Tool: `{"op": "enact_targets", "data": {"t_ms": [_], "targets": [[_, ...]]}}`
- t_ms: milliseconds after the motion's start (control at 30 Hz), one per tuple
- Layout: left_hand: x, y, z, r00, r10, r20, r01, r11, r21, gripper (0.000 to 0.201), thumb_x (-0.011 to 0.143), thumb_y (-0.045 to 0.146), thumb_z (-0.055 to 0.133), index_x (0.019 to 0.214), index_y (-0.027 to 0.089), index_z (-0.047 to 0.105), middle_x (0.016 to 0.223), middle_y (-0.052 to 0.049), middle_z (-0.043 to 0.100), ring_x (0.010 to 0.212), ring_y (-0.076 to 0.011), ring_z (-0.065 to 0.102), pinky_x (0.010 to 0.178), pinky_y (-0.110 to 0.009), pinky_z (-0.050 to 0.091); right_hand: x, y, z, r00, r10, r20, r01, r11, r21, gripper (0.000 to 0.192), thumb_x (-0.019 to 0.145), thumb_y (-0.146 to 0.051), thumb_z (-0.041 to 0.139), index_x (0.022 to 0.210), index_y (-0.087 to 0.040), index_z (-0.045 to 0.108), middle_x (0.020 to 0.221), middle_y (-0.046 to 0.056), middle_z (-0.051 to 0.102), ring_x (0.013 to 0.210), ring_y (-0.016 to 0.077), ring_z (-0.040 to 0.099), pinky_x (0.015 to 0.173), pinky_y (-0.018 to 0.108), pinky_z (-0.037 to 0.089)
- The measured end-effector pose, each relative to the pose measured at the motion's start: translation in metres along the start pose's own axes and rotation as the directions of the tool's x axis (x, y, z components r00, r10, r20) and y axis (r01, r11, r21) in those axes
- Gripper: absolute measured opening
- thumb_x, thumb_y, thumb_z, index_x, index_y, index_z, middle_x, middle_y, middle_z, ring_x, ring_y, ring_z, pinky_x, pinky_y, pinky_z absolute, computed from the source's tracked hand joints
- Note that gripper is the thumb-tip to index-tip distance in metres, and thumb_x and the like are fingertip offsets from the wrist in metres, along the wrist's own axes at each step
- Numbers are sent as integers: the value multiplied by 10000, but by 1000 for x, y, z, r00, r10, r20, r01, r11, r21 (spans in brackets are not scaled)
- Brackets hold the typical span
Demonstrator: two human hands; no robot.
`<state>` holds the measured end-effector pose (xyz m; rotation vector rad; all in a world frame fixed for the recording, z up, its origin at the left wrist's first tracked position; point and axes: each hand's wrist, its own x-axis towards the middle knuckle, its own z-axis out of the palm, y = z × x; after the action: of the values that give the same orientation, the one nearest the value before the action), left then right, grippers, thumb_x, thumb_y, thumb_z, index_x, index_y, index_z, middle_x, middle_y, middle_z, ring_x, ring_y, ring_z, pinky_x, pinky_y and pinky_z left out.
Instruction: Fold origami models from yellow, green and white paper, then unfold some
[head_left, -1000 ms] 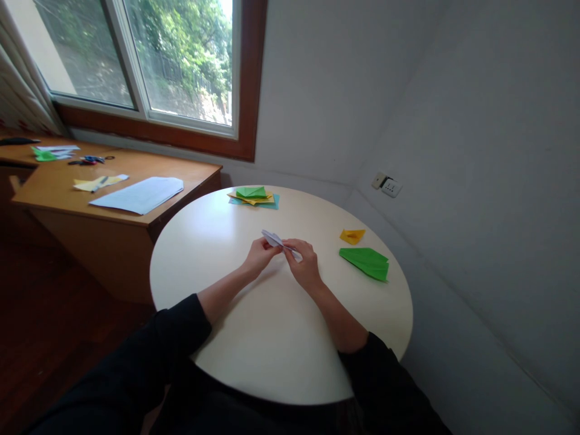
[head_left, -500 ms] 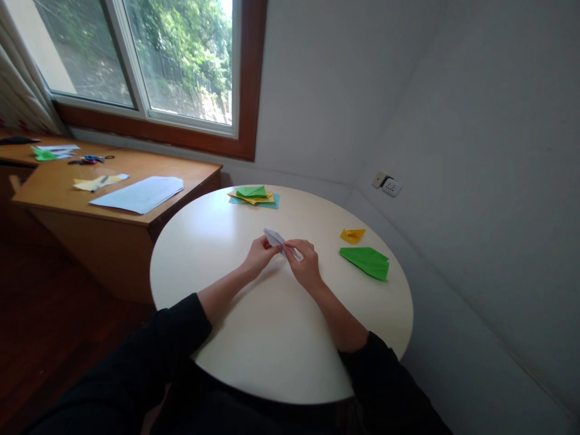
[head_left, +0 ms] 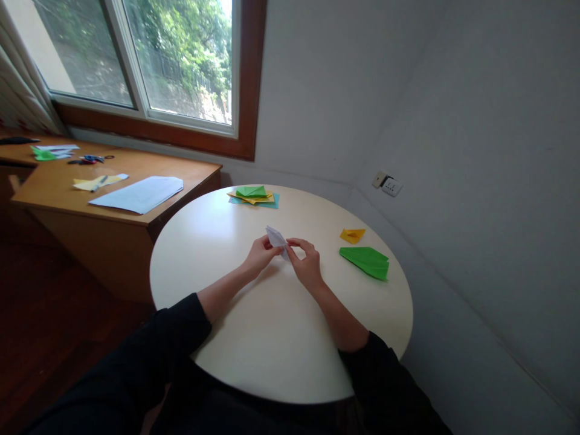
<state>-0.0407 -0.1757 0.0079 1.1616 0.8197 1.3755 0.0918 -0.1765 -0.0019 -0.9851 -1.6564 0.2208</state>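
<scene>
1. Two hands meet over the middle of the round white desk (head_left: 272, 338); both forearms reach in from black sleeves (head_left: 181, 326) at the near edge.
2. Left hand (head_left: 258, 257): grip closed on the left side of a folded white paper (head_left: 276, 240), thumb and fingers pinching it.
3. Right hand (head_left: 308, 263): grip closed on the right side of the same paper, fingertips curled over its edge.
4. The folded white paper is held between the two hands just above the desk surface, one pointed end tilted up and away from the person; whether its lower edge touches the desk cannot be told.
5. A green folded paper (head_left: 366, 262) lies flat on the desk to the right of the right hand, apart from it.
6. A small yellow folded paper (head_left: 352, 235) lies just beyond the green one, near but not touching it.
7. A stack of coloured papers (head_left: 254, 196), green on yellow on blue, lies at the far edge of the desk.
8. A wooden side desk (head_left: 136, 223) stands to the left under the window (head_left: 149, 66); on it lie a pale blue sheet (head_left: 138, 194), a yellow sheet (head_left: 99, 182) and scissors (head_left: 88, 160).
9. A wall socket (head_left: 387, 184) sits low on the grey wall at right.
</scene>
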Motion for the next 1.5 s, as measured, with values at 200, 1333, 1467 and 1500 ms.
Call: {"op": "enact_targets", "data": {"t_ms": [200, 1333, 1467, 1500], "targets": [[-1, 1, 0, 1000, 6, -9, -5, 999, 52, 209, 552, 205, 693, 721, 125, 602, 690, -12, 616, 671, -142, 558, 675, -281, 431, 1, -1, 1, 993, 106, 44, -111, 982, 155, 121, 725, -307, 607, 751, -199, 654, 770, 27, 687, 754, 182, 628, 746, 341, 491], [0, 0, 0, 999, -42, -30, 39, 995, -96, 534, 536, 228, 754, 936, 191, 401, 691, 29, 627, 663, -123, 601, 706, -303, 457, 3, 16, 10, 924, 368, 105, -371, 794, 482, 253, 618, -338, 683, 750, -199, 518, 640, -26, 572, 593, 119, 573, 575, 244, 472], [0, -2, 0, 997, -68, -36, 64, 992, -110, 458, 532, 260, 758, 783, 184, 383, 659, 48, 598, 639, -99, 582, 724, -318, 465, 4, 16, 9, 930, 365, 36, -336, 808, 484, 241, 629, -331, 676, 750, -197, 517, 657, -23, 566, 612, 118, 570, 593, 247, 475], [0, -2, 0, 997, -74, -22, 72, 994, -84, 422, 536, 277, 755, 738, 173, 399, 639, 50, 580, 629, -91, 569, 723, -312, 464, 4, 16, 9, 931, 364, 29, -332, 811, 483, 238, 632, -329, 674, 749, -195, 517, 660, -22, 565, 615, 118, 569, 598, 248, 476]]}}
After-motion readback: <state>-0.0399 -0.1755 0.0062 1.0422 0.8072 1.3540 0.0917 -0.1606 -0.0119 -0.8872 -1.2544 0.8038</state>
